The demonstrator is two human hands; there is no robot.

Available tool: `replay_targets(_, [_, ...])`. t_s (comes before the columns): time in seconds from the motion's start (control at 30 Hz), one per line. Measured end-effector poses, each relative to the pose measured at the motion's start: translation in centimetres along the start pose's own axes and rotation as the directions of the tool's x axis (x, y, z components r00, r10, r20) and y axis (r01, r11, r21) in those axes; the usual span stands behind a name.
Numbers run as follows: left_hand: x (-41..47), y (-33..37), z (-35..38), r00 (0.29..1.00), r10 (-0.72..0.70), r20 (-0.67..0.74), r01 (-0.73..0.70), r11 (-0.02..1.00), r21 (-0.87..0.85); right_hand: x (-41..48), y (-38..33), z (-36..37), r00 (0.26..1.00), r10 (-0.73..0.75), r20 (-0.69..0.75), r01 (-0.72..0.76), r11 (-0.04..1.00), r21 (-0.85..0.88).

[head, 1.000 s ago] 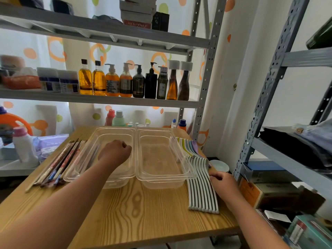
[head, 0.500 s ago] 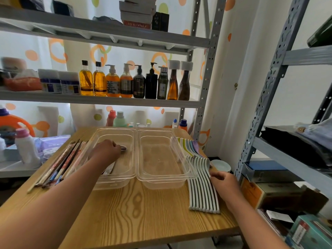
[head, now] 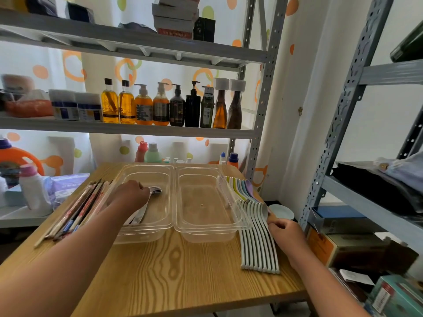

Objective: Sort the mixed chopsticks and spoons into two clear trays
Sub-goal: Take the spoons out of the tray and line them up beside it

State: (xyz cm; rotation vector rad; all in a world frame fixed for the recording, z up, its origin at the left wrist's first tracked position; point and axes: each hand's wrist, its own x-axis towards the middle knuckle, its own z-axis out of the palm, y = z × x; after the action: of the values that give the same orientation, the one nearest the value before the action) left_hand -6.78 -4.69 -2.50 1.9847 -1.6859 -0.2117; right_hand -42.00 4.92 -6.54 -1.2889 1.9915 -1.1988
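Head view: left hand (head: 131, 195) grips shiny metal spoons (head: 156, 191) inside the left clear tray (head: 146, 234)
The right clear tray (head: 206, 236) stands against it, and both are glossy plastic tubs with rounded corners on a grained wooden table (head: 171, 271). Slim patterned chopsticks (head: 75, 213) lie bundled just left of the trays, partly hidden by the left forearm. Curved white spoons (head: 258, 243) lie in a row right of the trays, with pastel spoons (head: 240, 186) behind them; the right hand (head: 286, 232) pinches the outermost white one
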Motion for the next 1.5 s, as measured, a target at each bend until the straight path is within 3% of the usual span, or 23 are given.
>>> replay_targets(0.43, [0.0, -0.2, -0.2, 0.998, 0.011, 0.059, -0.014, 0.999, 0.049, 0.3, -0.3, 0.1, 0.997, -0.032, -0.073, 0.029, 0.999, -0.039])
replay_targets(0.73, [0.4, -0.7, -0.7, 0.979, -0.048, 0.199, 0.016, 0.987, 0.162, -0.9, -4.2, 1.6, 0.96, -0.256, -0.116, 0.257, 0.966, -0.003])
replay_targets(0.9, [0.2, -0.4, -0.5, 0.96, -0.053, 0.275, -0.018, 0.968, 0.251, -2.2, -7.3, 4.0, 0.944, -0.327, -0.049, 0.331, 0.935, 0.124])
replay_targets(1.2, [0.7, 0.8, 1.0, 0.972, -0.044, 0.23, -0.084, 0.851, 0.518, -3.5, -10.5, 7.5, 0.893, -0.442, 0.084, 0.413, 0.879, 0.238])
replay_targets(1.5, [1.5, 0.2, -0.1, 0.978, -0.048, 0.203, -0.036, 0.921, 0.388, -3.4, -10.1, 9.2, 0.886, -0.437, 0.152, 0.393, 0.885, 0.25])
